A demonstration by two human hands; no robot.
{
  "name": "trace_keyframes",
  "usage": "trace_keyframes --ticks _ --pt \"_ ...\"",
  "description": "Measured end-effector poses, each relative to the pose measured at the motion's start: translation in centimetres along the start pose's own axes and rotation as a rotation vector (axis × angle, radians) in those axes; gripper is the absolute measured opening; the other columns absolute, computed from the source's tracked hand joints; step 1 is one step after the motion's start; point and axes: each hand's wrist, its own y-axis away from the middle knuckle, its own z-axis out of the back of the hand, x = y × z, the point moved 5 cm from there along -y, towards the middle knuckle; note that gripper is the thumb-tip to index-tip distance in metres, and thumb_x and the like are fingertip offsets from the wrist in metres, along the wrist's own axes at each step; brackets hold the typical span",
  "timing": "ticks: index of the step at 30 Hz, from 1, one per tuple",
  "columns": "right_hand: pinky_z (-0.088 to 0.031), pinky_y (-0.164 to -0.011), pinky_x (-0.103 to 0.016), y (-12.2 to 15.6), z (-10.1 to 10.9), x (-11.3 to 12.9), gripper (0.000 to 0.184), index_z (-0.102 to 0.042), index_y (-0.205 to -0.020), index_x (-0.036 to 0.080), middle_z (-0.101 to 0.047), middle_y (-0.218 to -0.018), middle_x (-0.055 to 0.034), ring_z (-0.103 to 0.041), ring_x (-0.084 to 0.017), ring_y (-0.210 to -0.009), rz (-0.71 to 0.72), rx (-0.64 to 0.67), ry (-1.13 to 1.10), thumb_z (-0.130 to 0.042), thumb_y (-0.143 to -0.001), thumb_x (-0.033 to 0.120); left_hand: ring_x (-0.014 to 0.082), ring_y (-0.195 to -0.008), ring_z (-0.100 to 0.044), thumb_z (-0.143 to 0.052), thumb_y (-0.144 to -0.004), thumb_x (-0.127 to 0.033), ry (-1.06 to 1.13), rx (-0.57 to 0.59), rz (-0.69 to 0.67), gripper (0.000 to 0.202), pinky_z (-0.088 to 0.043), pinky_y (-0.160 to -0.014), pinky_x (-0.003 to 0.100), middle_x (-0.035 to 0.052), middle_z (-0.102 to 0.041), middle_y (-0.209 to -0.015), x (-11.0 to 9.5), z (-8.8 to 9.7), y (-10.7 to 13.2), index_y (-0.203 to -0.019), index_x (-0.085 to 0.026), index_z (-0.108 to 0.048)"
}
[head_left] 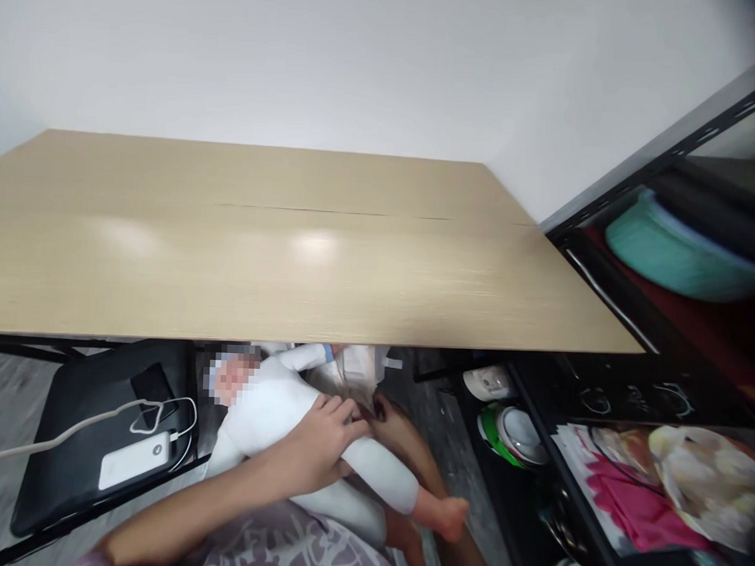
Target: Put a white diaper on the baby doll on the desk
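Doll (267, 407) | hands (323, 440) at its hips | rack (657, 160): teal basin (681, 256), pink item (645, 509)

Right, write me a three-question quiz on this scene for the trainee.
1. True or false: the left hand is on the doll.
2. Multiple choice: what on the black seat has a cable plugged into its end?
A) A teal bowl
B) A white power bank
C) A pink cloth
3. Fill the gap: in the picture, the bowl is to the ____ of the table.

Key: 1. True. 2. B. 3. Right.
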Motion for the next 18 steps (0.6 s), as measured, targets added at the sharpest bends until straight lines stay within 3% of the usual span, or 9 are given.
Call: trace_keyframes --ticks 3,7,10,15,18 --pt "-0.059 -0.11 -0.051 -0.8 0.6 -0.7 0.056 -0.074 -0.134 0.022 -0.082 -0.13 -0.0219 -0.079 -0.04 -0.125 -0.06 -0.149 0.1 -0.053 -0.111 0.069 0.0364 -0.132 -0.064 -0.083 -0.097 -0.026 -0.02 0.025 0.005 0.054 -0.048 -0.114 0.051 0.013 -0.067 -0.148 -0.3 -0.5 0.5 -0.148 -0.023 -0.066" --pt "-0.044 -0.133 -0.058 -2.2 1.2 0.5 0.079 -0.056 -0.166 0.012 -0.059 -0.169 -0.0299 -0.054 -0.044 -0.161 0.125 -0.366 0.185 -0.052 -0.112 0.07 0.037 -0.132 -0.063 -0.084 -0.096 -0.027 -0.012 0.021 0.031 0.054 -0.047 -0.114 0.053 0.0145 -0.066 -0.15 -0.4 -1.0 0.6 -0.147 -0.022 -0.066" --pt "-0.038 -0.14 -0.056 -4.3 -0.7 2.5 0.079 -0.048 -0.175 0.013 -0.048 -0.181 -0.0255 -0.043 -0.039 -0.171 0.231 -0.31 0.184 -0.051 -0.115 0.064 0.0366 -0.131 -0.064 -0.085 -0.097 -0.032 -0.014 0.016 0.029 0.049 -0.047 -0.114 0.053 0.0139 -0.068 -0.146 -0.5 -1.5 0.5 -0.142 -0.022 -0.068" --pt "-0.022 -0.146 -0.063 -8.5 -4.9 5.1 0.102 -0.043 -0.181 0.013 -0.028 -0.193 -0.0253 -0.023 -0.045 -0.181 0.142 -0.095 0.308 -0.079 -0.1 0.063 0.0341 -0.128 -0.065 -0.083 -0.1 -0.037 -0.012 -0.037 -0.002 0.041 -0.046 -0.113 0.052 0.0098 -0.07 -0.139 -0.5 -2.1 0.5 -0.136 -0.024 -0.068" --pt "-0.011 -0.148 -0.066 -9.8 -5.7 6.0 0.099 -0.04 -0.183 0.012 -0.026 -0.194 -0.0262 -0.016 -0.046 -0.183 0.11 -0.069 0.329 -0.078 -0.101 0.052 0.034 -0.128 -0.065 -0.083 -0.101 -0.04 -0.013 -0.045 -0.003 0.04 -0.046 -0.112 0.051 0.0095 -0.07 -0.138 -0.3 -2.4 0.6 -0.135 -0.024 -0.068"
